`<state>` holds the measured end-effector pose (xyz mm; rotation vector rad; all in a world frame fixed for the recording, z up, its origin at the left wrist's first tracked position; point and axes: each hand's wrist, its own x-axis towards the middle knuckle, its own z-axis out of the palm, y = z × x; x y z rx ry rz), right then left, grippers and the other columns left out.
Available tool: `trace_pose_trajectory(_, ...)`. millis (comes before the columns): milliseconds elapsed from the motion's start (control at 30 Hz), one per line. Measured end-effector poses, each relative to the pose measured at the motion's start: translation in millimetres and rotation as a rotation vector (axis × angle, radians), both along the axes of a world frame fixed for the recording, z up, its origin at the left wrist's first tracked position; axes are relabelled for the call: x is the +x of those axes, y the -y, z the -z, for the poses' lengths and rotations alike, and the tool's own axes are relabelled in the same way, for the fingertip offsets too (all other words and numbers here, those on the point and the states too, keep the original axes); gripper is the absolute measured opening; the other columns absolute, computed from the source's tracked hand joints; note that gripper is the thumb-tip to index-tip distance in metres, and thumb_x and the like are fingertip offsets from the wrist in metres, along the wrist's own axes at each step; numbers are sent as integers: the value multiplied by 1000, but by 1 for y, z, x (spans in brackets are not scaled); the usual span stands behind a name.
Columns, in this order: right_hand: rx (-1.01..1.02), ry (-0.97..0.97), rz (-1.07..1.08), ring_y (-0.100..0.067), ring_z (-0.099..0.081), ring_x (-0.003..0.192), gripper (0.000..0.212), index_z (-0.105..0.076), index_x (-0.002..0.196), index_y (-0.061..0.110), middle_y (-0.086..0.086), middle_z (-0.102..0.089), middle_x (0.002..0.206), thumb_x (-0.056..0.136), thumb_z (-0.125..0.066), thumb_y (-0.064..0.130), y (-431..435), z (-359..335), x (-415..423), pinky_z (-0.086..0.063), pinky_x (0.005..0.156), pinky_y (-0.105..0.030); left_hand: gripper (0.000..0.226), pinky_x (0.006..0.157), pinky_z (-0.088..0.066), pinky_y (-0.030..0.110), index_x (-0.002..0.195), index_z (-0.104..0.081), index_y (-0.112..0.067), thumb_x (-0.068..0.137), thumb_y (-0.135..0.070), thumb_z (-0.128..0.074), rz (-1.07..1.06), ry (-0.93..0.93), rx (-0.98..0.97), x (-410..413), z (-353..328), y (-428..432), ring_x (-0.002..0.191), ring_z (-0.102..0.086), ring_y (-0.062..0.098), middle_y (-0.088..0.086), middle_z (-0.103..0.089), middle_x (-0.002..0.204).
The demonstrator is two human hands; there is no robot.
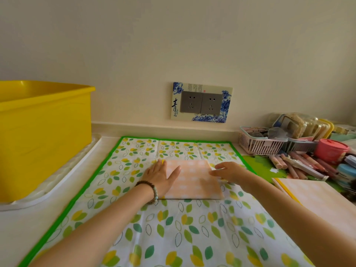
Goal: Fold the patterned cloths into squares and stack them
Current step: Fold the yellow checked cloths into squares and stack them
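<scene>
A folded peach cloth with white checks (194, 181) lies on the leaf-patterned mat (173, 228) in the middle of the counter. My left hand (160, 175) rests flat on the cloth's left edge, fingers together and thumb spread. My right hand (228, 171) is at the cloth's right edge, fingers curled around that edge; whether it pinches the fabric is unclear. A second peach checked cloth with a yellow border (316, 197) lies folded at the right, partly under my right forearm.
A yellow tub (44, 135) stands in a white tray (57, 185) at the left. At the back right sit a pink basket (260, 143), a pink lidded pot (332, 149) and several pens (300, 164). A wall socket (201, 102) faces me.
</scene>
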<state>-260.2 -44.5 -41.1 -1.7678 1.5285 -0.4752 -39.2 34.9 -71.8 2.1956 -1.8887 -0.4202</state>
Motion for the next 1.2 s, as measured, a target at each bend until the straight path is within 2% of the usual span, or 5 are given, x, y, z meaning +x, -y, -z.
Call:
trace_pose_trajectory(200,96,-88,98,-23,-56,91,55,-60,110,1,-10,-61,100,77,-72,44,-5,-5,16,-47,88,-33,81,117,4,34,150,8,-13,89,-65,-3,-38,51,-37,-3,10,-9,146,5,16,4,11,158)
trace_pose_trajectory(400,175,357,71,-27,-61,97,44,-52,123,5,-11,-62,108,86,-66,24,-25,-11,29,-53,87,-40,79,118,-2,36,150,5,-14,90,-63,-5,-49,-12,-96,-4,7,-11,146,-6,19,5,-2,159)
trace_pose_trajectory(667,22,486,47,-29,-63,96,39,-55,120,11,-12,-65,109,84,-67,22,-42,-50,-35,-55,81,-44,80,106,-34,35,147,-23,-10,88,-60,-44,-141,-782,-223,-53,-28,-4,132,-41,25,9,-34,149)
trace_pose_trajectory(867,-42,418,94,-24,-65,94,35,-56,119,16,-7,-66,108,85,-65,19,-49,-86,-137,-55,80,-39,20,51,-54,19,84,-62,-16,91,-33,-57,18,-1201,-155,-135,-57,9,69,-63,12,2,-66,82)
trace_pose_trajectory(1200,100,91,348,-26,-56,107,54,-48,131,18,-4,-57,114,83,-69,26,-39,-73,-270,-44,100,-38,19,51,-57,23,89,-61,-3,91,-21,-58,186,-1229,220,-254,-43,33,52,-66,10,9,-65,81)
